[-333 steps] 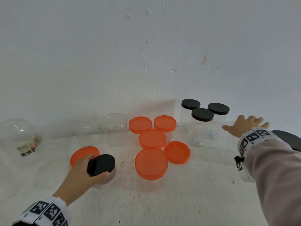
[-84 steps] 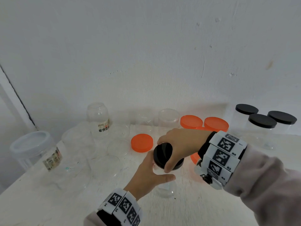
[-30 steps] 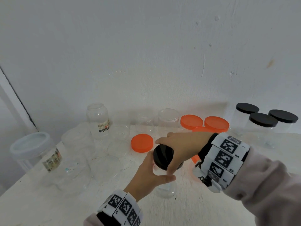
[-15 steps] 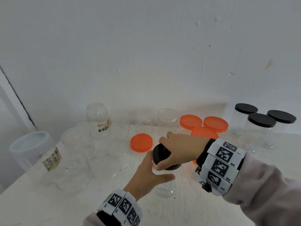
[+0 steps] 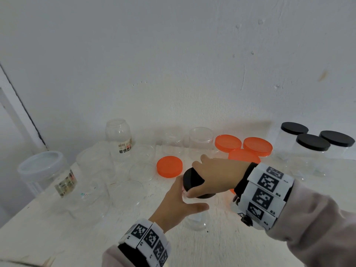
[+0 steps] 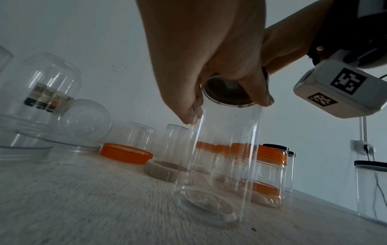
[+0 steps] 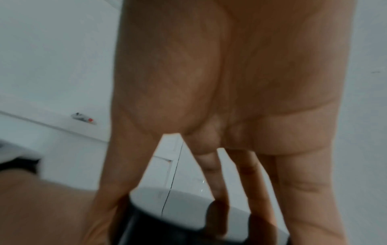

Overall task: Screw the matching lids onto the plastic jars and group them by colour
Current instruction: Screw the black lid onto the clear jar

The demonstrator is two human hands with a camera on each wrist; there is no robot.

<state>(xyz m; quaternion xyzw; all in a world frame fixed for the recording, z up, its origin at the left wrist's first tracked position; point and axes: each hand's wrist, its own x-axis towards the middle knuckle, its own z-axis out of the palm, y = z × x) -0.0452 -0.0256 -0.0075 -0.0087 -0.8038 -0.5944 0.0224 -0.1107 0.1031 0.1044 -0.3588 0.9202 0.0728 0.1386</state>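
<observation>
White plaster wall backs a pale table (image 5: pixel 212 247) crowded with clear containers, and near its front middle stands the clear jar (image 6: pixel 226 149) now being closed. Its base rests on the table, tipped a little rather than dead upright. The left hand (image 5: pixel 179 205) wraps the jar's upper body from the near side, thumb stretched across the front and fingers curled behind, most likely to stop the jar spinning. From above, the right hand (image 5: pixel 215 174) caps the black lid (image 5: pixel 192 180), its fingers (image 6: pixel 257 92) and thumb spread down round the rim and pinching it, the natural hold for twisting. I judge the lid is part-way onto the thread; how tight it sits cannot be told. Three black-lidded jars (image 5: pixel 312 151) stand together at the far right, so this one probably belongs there once sealed. Orange-lidded jars (image 5: pixel 244 147) cluster just behind the right wrist, and a loose orange lid (image 5: pixel 169 166) lies beside the hands, near several open jars (image 5: pixel 200 139) at the back that lack lids. Further left sits a labelled jar with a pale lid (image 5: pixel 44 170).
</observation>
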